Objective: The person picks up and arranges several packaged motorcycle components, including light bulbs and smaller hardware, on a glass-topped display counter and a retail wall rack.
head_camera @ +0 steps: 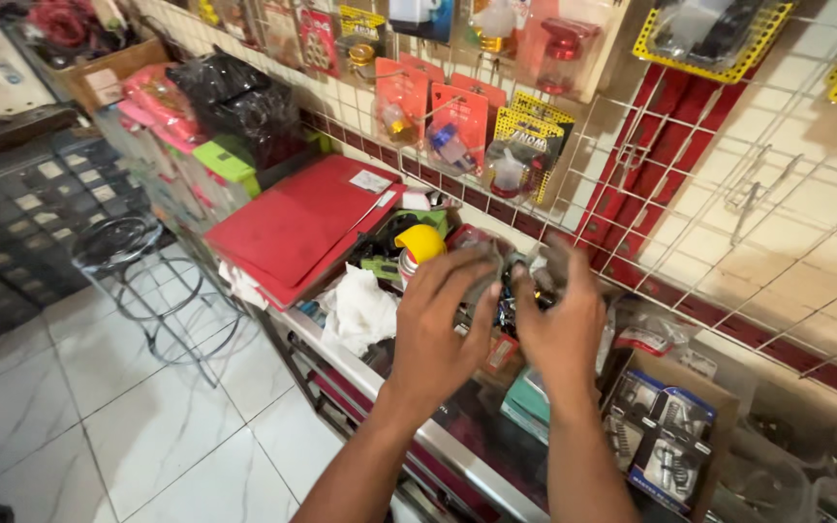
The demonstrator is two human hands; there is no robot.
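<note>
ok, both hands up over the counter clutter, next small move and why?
Probably steady the left hand and let the right hand work the small dark part pinched between them. Both hands' fingers meet on it above the crowded counter; motion blur hides what it is.

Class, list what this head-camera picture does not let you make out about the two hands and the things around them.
- Head view: the small item between the left hand and right hand is motion-blurred and covered by the fingers.
- The spray can body is hidden behind the left hand.
- The packets on the rack are cut off by the top edge.
</note>
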